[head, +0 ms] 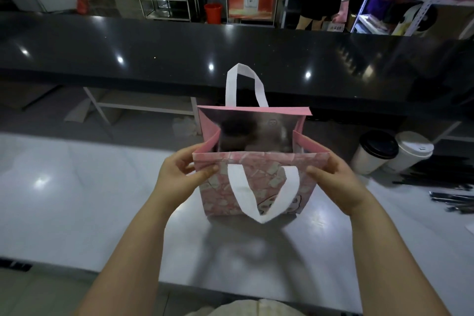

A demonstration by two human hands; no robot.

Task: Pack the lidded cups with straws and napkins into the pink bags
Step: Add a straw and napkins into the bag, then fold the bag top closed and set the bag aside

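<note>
One pink bag [259, 179] upright (mouth up), left hand [180, 174], right hand [337, 182] pinching rim

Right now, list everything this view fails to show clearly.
Head view only:
Floor of the pink bag: hidden by its near wall; the shiny lining shows only blurred dark shapes, contents unknown.
The black-lidded cup and white-lidded cup: lids hide what they hold.
The dark straws: cut off by the right edge, count unclear.
The left hand and right hand: fingers behind the bag's rim are hidden by it.
</note>
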